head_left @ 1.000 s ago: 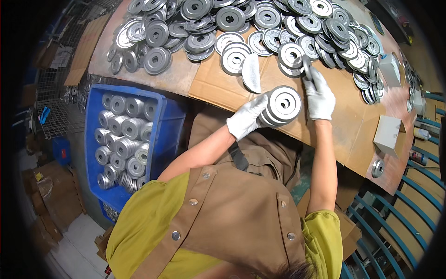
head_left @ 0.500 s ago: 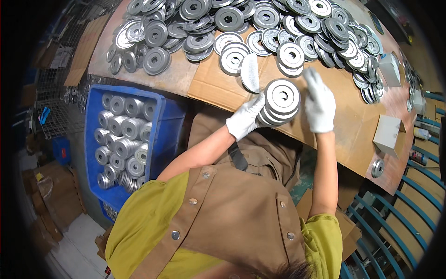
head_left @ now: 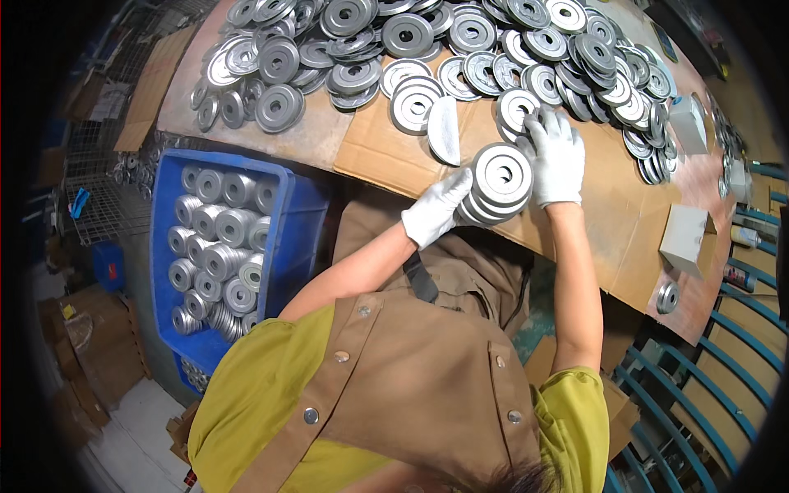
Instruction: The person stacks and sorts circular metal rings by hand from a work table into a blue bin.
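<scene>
Over the near edge of the cardboard sheet [head_left: 386, 156]: one held stack [head_left: 493, 191] of ring-shaped metal discs; at least three rims show, the exact number hidden.
Pile [head_left: 460, 39]: dozens of similar discs, too overlapped to count, along the far side of the cardboard sheet.
Loose pair [head_left: 509, 123]: two overlapping discs on the cardboard sheet, near its far side.
Half-round piece [head_left: 445, 131]: one, pale, on the cardboard sheet.
Blue crate [head_left: 302, 222]: one, left of the cardboard sheet, holding rows of disc rolls [head_left: 220, 261], roughly twenty.
White box [head_left: 684, 237]: one, at the right side of the cardboard sheet.
Change over the last half second: the right hand, then blurred and apart from the loose pair, now has its fingers over the pair's right edge; the held stack keeps nearly the same place.
Left hand [head_left: 440, 207]: white-gloved, curled part-way, clasping the left side of the held stack.
Right hand [head_left: 559, 160]: white-gloved with dark fingertips, fingers slightly bent and fairly close together, just right of the held stack; whether they pinch a disc cannot be told.
</scene>
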Tool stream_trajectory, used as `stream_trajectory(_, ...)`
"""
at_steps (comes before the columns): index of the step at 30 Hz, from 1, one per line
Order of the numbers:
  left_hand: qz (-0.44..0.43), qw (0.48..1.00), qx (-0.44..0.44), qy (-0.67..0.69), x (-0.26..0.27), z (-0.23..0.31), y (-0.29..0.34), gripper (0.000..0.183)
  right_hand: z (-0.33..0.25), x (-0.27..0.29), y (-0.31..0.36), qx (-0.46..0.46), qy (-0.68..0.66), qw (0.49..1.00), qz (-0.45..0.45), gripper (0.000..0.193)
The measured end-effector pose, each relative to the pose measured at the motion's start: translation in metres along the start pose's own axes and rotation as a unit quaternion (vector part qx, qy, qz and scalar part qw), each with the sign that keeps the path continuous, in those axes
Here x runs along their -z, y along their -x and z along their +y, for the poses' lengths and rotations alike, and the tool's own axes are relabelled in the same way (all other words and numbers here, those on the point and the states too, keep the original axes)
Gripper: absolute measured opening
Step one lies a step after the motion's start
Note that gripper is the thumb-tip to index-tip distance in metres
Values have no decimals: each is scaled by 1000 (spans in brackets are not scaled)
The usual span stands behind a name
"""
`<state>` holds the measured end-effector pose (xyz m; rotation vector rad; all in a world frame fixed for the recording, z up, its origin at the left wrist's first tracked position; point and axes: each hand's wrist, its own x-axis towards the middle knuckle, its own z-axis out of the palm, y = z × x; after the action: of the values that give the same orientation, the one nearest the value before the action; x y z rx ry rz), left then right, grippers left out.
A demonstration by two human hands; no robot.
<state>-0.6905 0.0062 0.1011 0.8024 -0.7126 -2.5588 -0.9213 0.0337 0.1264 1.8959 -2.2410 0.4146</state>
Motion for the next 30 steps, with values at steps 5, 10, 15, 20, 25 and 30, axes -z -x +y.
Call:
stream_trajectory(5,-6,1000,17,13,-7,5,2,63,-1,-8,-1,-30,17,999,2,40)
stream_trajectory(10,-5,1000,0,1,-4,1,-4,61,7,-15,2,-98,-60,993,-26,34)
stream_trajectory(15,-12,1000,-8,20,1,0,-1,60,3,-2,15,-242,-206,948,20,27)
stream_trajectory(20,-21,999,25,26,1,0,-3,60,26,27,18,-425,-446,788,11,46)
stream_trajectory(25,-10,1000,20,-11,0,1,-5,55,41,34,28,-413,-600,679,91,42)
stream_trajectory(30,-27,1000,10,-2,2,0,-6,57,35,17,39,-420,-520,743,40,47)
